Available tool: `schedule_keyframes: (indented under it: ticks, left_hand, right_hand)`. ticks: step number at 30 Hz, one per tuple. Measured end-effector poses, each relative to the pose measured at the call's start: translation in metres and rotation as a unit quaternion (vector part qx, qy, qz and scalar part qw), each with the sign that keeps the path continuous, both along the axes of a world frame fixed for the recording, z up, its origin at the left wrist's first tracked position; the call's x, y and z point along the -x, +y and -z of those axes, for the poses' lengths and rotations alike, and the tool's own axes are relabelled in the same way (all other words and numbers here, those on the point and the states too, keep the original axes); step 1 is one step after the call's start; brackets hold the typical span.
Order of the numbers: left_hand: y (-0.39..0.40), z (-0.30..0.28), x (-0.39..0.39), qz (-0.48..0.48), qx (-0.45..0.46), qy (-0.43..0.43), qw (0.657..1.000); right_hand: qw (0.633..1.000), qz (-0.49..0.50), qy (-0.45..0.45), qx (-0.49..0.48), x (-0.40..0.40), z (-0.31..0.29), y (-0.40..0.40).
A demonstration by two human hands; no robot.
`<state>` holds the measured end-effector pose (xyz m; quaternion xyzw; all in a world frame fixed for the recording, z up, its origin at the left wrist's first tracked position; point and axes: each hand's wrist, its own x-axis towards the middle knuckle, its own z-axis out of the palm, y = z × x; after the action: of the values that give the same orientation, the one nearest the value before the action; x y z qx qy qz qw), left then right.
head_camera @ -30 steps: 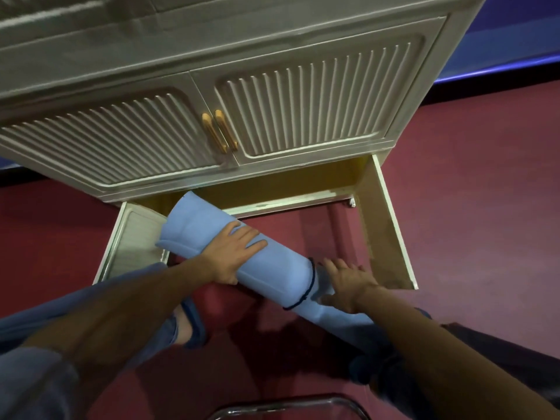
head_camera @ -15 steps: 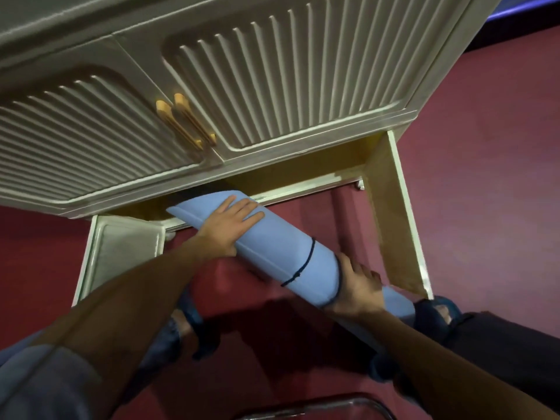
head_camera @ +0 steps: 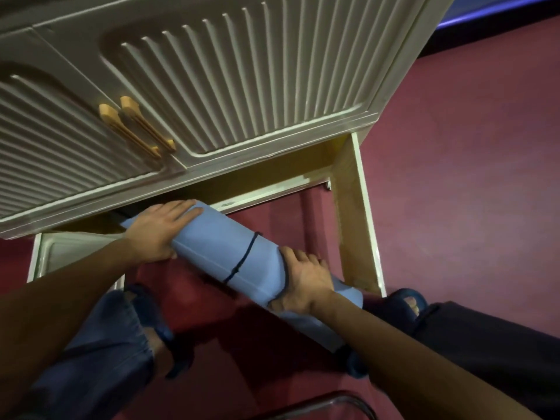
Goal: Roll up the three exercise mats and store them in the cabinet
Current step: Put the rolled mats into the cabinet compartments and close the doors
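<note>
A: Where's the mat (head_camera: 224,253) right now?

B: Rolled, blue, tied with a dark cord (head_camera: 242,262) round its middle, and lying at a slant in front of the cabinet (head_camera: 212,86). Its far end is nosing into the open lower bay; the near end reaches back towards the person's feet.

A: And the grip?

B: The left hand (head_camera: 157,231) lies over the far end, fingers fairly straight across the top, thumb under the side, more pressing and steering than clutching. The right hand (head_camera: 303,283) is curled round the roll near its near end, squeezing it in.

A: How will it handle, do you reckon?

B: Light and soft, I'd say. The foam dents under the right hand, so it gives. It looks stiff enough along its length to be pushed from behind, though the roll could loosen beyond the cord. Best held either side of that tie, as now.

A: Room to move?

B: Tight above: the bay's top edge sits just over the left hand's knuckles. The open right door (head_camera: 357,225) stands near the right hand, the left door (head_camera: 60,253) beside the left forearm. Between them, bare red floor (head_camera: 454,177). How deep the bay runs, I can't see.
</note>
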<state>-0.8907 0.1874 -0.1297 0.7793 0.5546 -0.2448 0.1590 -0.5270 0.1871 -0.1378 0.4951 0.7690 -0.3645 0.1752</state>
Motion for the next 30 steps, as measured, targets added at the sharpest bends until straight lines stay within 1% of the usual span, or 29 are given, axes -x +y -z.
schedule_keyframes:
  ticks: [2,3,7,9,10,11,12,13,15,17,18,19,20,21,22,23,25,26,27,28,30]
  left_hand:
    - [-0.005,0.002,0.007,-0.002,0.005,0.012,1.000]
    - [-0.006,0.005,0.009,-0.006,0.007,0.022,1.000]
    - [-0.010,0.018,0.007,-0.059,0.002,0.041,0.997]
    - [-0.011,0.022,0.007,-0.075,0.000,0.036,0.997]
    - [-0.011,0.023,0.008,-0.080,0.001,0.033,0.996]
    - [-0.010,0.023,0.008,-0.084,0.001,0.031,0.996]
    - [-0.009,0.024,0.009,-0.089,0.002,0.030,0.996]
    - [-0.008,0.024,0.008,-0.094,0.001,0.031,0.995]
    - [-0.005,0.026,0.008,-0.105,0.004,0.021,0.994]
    - [-0.001,0.029,0.008,-0.116,0.011,0.013,0.993]
    - [0.000,0.030,0.008,-0.122,0.015,0.012,0.992]
    - [0.003,0.025,0.005,-0.127,0.021,0.014,0.992]
    - [0.006,0.019,0.002,-0.133,0.021,0.016,0.991]
    - [0.008,0.015,0.001,-0.134,0.011,0.019,0.991]
    - [0.010,0.009,-0.003,-0.135,0.014,0.023,0.991]
    - [0.012,0.003,-0.008,-0.152,0.033,0.024,0.988]
    - [0.017,-0.004,-0.013,-0.188,0.070,0.038,0.979]
    - [0.020,-0.006,-0.014,-0.206,0.085,0.045,0.974]
    - [0.021,-0.007,-0.014,-0.223,0.090,0.046,0.970]
    - [0.021,-0.008,-0.014,-0.237,0.082,0.040,0.967]
    - [0.018,-0.009,-0.017,-0.248,0.044,0.022,0.968]
  right_hand:
    - [0.999,-0.020,-0.021,0.034,0.000,-0.004,0.020]
    - [0.998,-0.017,-0.038,0.036,-0.004,-0.006,0.032]
    - [0.988,0.088,-0.126,0.028,-0.045,-0.016,0.075]
    - [0.981,0.108,-0.160,0.012,-0.060,-0.020,0.078]
    - [0.980,0.121,-0.159,0.009,-0.063,-0.018,0.075]
    - [0.977,0.147,-0.153,0.027,-0.063,-0.014,0.068]
    - [0.969,0.196,-0.137,0.066,-0.061,-0.009,0.057]
    - [0.951,0.261,-0.117,0.121,-0.061,-0.004,0.043]
    - [0.900,0.366,-0.069,0.225,-0.063,0.012,0.011]
    - [0.853,0.415,0.008,0.317,-0.073,0.022,-0.017]
    - [0.833,0.424,0.035,0.354,-0.076,0.024,-0.028]
    - [0.803,0.445,0.058,0.391,-0.076,0.024,-0.037]
    - [0.776,0.482,0.069,0.402,-0.076,0.028,-0.044]
    - [0.737,0.539,0.091,0.396,-0.076,0.036,-0.051]
    - [0.724,0.578,0.096,0.364,-0.077,0.044,-0.055]
    - [0.722,0.604,0.102,0.321,-0.081,0.056,-0.059]
    - [0.736,0.624,0.107,0.238,-0.084,0.058,-0.056]
    - [0.746,0.625,0.097,0.205,-0.084,0.049,-0.050]
    - [0.764,0.616,0.090,0.169,-0.083,0.040,-0.044]
    - [0.777,0.609,0.085,0.135,-0.083,0.032,-0.037]
    - [0.789,0.602,0.103,0.071,-0.080,0.019,-0.021]
